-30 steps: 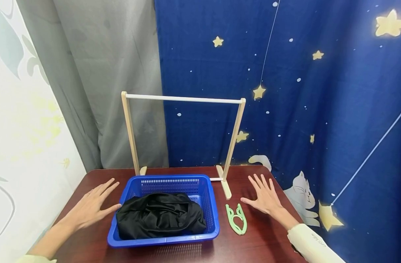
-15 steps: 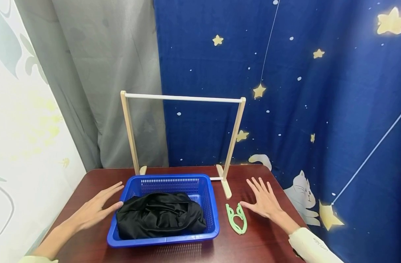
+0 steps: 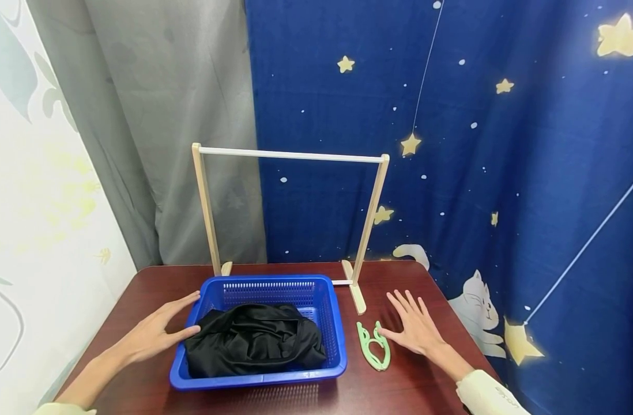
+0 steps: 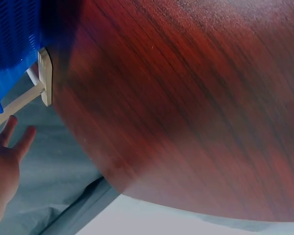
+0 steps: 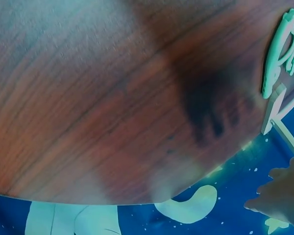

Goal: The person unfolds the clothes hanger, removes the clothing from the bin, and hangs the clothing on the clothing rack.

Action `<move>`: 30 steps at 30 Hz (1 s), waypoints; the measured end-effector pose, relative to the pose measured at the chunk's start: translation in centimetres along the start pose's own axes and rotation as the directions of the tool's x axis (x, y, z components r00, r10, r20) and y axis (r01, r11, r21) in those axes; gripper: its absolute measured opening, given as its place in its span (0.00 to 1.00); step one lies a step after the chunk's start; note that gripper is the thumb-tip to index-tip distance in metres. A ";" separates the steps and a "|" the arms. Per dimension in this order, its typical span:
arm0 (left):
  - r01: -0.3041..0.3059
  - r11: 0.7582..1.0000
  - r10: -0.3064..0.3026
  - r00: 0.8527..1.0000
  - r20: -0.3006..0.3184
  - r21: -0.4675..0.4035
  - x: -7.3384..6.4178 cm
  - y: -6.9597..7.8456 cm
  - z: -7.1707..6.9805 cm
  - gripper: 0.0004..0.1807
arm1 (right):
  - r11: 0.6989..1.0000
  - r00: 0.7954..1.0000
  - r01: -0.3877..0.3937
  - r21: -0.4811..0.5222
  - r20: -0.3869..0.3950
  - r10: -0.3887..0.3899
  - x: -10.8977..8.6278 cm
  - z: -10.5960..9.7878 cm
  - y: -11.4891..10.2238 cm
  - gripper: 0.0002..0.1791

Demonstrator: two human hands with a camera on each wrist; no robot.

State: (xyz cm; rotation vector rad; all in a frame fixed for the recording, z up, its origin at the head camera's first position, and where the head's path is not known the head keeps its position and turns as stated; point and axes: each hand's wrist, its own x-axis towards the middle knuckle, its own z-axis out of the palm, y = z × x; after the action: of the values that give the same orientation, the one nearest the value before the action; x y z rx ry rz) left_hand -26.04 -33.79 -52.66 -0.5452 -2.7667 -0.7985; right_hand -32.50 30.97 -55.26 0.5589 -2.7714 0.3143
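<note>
A blue plastic basket (image 3: 264, 378) with slotted walls stands on the table, and a crumpled black cloth (image 3: 254, 340) lies inside it. At its left side is my left hand (image 3: 153, 331), fingers straight and thumb spread, with the fingertips by the rim; whether they touch it I cannot tell. My right hand (image 3: 415, 325) hovers with fingers spread, holding nothing. Just left of it a green folding clothes hanger (image 3: 373, 349) lies folded on the table, the thumb tip near its upper end. In the right wrist view the hanger (image 5: 279, 54) shows at the right edge.
Behind the basket stands a small rack with wooden posts (image 3: 370, 219) and a white top bar (image 3: 290, 154). The dark red wooden table (image 3: 425, 386) has rounded back corners. Grey curtain (image 3: 192, 115) and blue starry curtain (image 3: 321, 115) hang behind it.
My left hand has moved right and slightly down, closer to the basket rim. My right hand has shifted slightly left and down, closer to the hanger. Basket, cloth, hanger and rack stay put.
</note>
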 end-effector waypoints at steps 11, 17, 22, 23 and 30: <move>-0.006 0.999 0.005 1.000 -0.015 -0.034 -0.2 0.0 0.6 0.43 | 1.000 1.000 0.011 0.026 -0.006 -0.010 -1.1 1.0 -0.4 0.54; -0.011 0.998 0.010 1.000 -0.029 -0.063 -0.2 -0.1 1.0 0.42 | 0.999 1.000 0.008 0.036 -0.017 -0.008 -1.5 1.3 -0.6 0.54; -0.020 0.997 0.018 0.999 -0.035 -0.077 -0.1 -0.1 1.1 0.41 | 0.998 1.000 0.015 0.054 -0.017 -0.014 -1.8 1.6 -0.6 0.53; -0.022 0.997 0.020 0.999 -0.035 -0.078 -0.1 -0.1 1.1 0.41 | 0.998 1.000 0.015 0.058 -0.012 -0.014 -1.9 1.7 -0.5 0.52; -0.013 0.996 0.010 0.999 -0.040 -0.093 -0.2 -0.2 1.2 0.41 | 0.992 0.999 -0.011 0.127 0.032 0.007 -2.4 1.9 -0.4 0.51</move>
State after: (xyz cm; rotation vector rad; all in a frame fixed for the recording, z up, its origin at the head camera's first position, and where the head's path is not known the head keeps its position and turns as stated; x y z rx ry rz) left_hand -26.05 -33.32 -53.77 -0.5555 -2.6988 -0.9302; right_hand -30.64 30.89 -57.72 0.5870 -2.7992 0.4905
